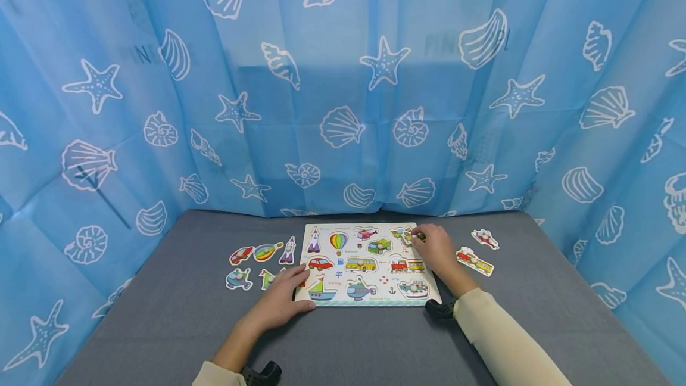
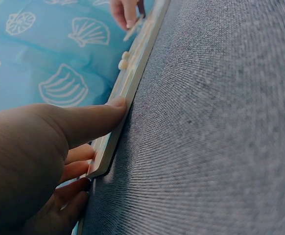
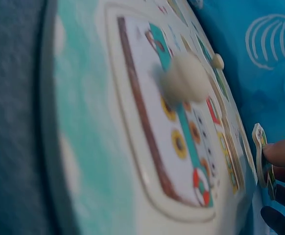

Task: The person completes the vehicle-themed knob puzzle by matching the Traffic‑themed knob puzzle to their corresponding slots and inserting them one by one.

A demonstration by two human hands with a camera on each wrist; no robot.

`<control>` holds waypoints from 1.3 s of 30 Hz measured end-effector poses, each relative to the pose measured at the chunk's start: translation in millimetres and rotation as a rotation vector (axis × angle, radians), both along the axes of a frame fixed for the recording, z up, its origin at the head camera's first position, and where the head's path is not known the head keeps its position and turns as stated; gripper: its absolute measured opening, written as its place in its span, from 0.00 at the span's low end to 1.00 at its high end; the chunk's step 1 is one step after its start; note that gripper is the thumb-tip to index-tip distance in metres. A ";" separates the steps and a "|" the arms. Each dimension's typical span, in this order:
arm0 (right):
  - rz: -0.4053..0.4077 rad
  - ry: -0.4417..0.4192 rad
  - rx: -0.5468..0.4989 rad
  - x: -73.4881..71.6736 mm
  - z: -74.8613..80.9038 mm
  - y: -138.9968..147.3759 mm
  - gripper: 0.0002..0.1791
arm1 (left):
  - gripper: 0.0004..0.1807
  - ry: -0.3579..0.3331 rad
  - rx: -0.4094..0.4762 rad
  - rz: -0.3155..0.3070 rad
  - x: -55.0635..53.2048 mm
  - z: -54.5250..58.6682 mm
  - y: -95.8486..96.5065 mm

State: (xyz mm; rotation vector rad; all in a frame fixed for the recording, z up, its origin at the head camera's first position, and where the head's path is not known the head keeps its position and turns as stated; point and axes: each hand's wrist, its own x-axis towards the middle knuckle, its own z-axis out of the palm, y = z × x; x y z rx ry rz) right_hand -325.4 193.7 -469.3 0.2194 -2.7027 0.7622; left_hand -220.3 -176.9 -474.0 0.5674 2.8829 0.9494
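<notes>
A wooden peg puzzle board (image 1: 339,299) with printed vehicles lies on the grey table. My left hand (image 1: 281,295) grips its near left corner, the thumb on the near edge and the fingers along the left side. At the board's far right corner my right hand (image 1: 435,249) pinches a small puzzle piece (image 1: 408,236), which stands tilted over the printed airplane spot; its cut edge (image 3: 261,152) shows in the right wrist view. The ship piece (image 1: 412,289), the bus piece (image 1: 360,264) and the green truck piece (image 1: 379,246) sit in the board, knobs up.
Left of the board lie a red car piece (image 1: 242,255), a balloon piece (image 1: 267,251), a rocket piece (image 1: 287,251), a submarine piece (image 1: 239,279) and a sailboat piece (image 1: 267,279), partly hidden. Right of it are a helicopter piece (image 1: 485,239) and a train piece (image 1: 474,261). A blue curtain (image 1: 343,88) hangs behind.
</notes>
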 end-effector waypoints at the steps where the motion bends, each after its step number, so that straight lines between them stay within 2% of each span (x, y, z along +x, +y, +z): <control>1: 0.003 0.001 0.000 0.4 -0.2 -1.4 0.08 | 0.39 0.003 0.001 0.002 -0.1 -0.2 0.0; 21: 0.050 -0.007 -0.007 15.3 9.2 -20.4 0.07 | 0.39 0.001 0.000 0.014 -0.1 1.2 -0.3; 39: 0.008 -0.017 -0.008 -4.9 8.9 -23.4 0.05 | 0.39 0.017 -0.015 0.005 -0.4 -0.3 0.7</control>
